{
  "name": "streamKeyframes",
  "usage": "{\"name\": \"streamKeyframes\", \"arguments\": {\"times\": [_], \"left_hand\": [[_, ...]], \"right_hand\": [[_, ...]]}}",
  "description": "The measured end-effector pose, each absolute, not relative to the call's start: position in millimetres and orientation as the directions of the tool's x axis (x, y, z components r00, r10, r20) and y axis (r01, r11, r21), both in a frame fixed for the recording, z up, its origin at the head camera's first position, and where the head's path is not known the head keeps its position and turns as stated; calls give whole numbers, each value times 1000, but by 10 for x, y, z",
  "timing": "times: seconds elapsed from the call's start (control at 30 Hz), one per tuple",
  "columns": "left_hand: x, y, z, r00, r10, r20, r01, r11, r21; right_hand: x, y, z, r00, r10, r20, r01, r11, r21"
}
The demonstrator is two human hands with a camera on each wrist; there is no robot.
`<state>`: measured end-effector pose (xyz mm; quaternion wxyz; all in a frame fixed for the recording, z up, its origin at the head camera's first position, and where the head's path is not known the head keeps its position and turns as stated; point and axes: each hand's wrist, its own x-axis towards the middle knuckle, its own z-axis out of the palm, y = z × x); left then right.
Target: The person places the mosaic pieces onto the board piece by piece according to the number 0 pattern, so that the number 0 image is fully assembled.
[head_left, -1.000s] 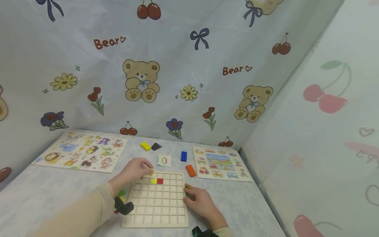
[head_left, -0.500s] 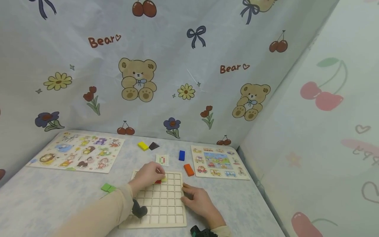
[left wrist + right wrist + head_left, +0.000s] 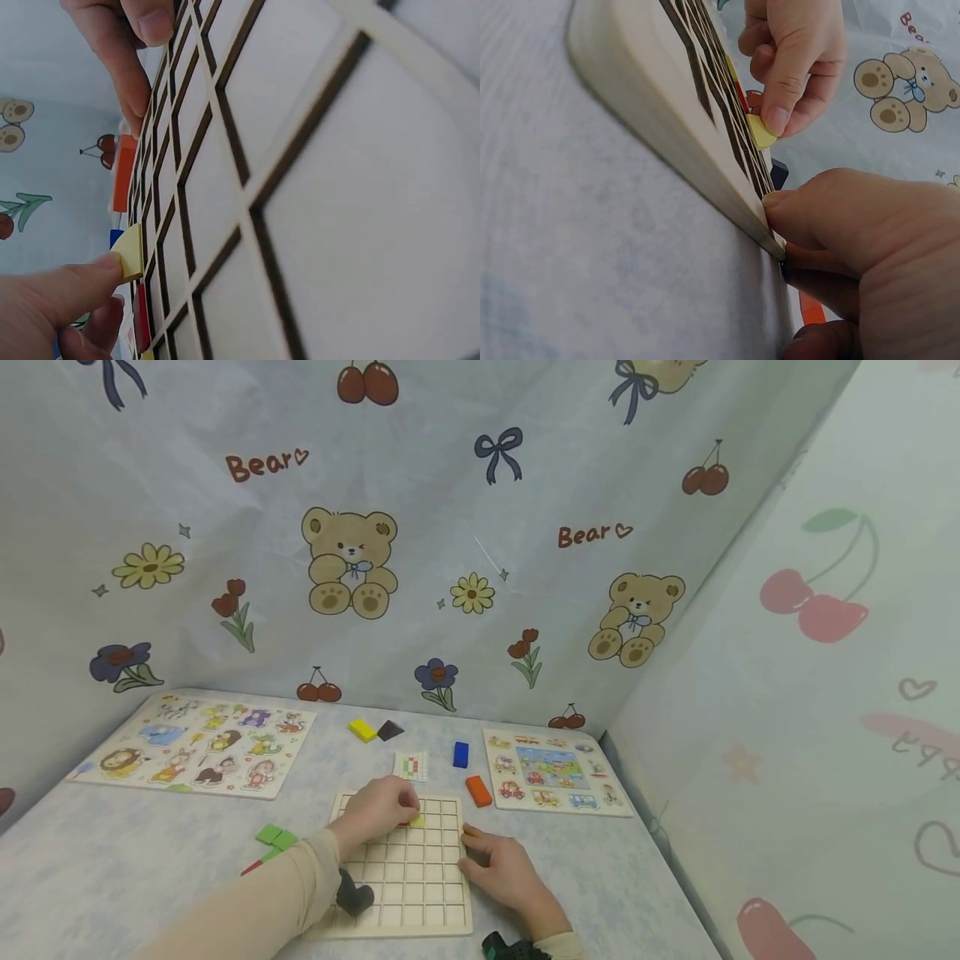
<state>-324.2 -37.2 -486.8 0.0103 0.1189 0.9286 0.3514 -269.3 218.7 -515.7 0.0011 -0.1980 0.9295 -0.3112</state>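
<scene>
A pale wooden grid board [image 3: 408, 893] lies on the table in front of me. My left hand [image 3: 378, 807] reaches over its upper part and pinches a yellow tile [image 3: 131, 253] between thumb and forefinger. The tile stands tilted at a grid cell, right beside a red tile [image 3: 142, 319] that lies in the grid. Another yellow tile [image 3: 732, 67] is on the red tile's other side. My right hand [image 3: 510, 874] grips the board's right edge, with the thumb on the rim and fingers at its side.
Green tiles [image 3: 277, 837] lie left of the board. Behind it are a small pattern card [image 3: 412, 766], a yellow block [image 3: 363, 730], a dark piece [image 3: 390, 730], a blue block [image 3: 461, 754] and an orange block [image 3: 478, 791]. Picture puzzles [image 3: 195, 743] flank them left and right.
My left hand has moved right and slightly nearer with the yellow tile, from the board's far left edge to the cell beside the red tile. The right hand stays on the board edge.
</scene>
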Motion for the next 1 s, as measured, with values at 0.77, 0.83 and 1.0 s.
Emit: {"name": "streamKeyframes", "arguments": {"times": [0.77, 0.83, 1.0], "left_hand": [[-3051, -1254, -4513, -984, 108, 142, 177, 693, 699], [-2972, -1522, -4489, -988, 73, 140, 150, 708, 690], [-2789, -2053, -4569, -999, 5, 41, 31, 756, 654]], "right_hand": [[-2696, 2190, -5152, -913, -388, 127, -388, 728, -564], [-2699, 2186, -5156, -913, -388, 129, -388, 724, -570], [-2703, 2191, -5158, -920, -373, 123, -374, 736, -564]]}}
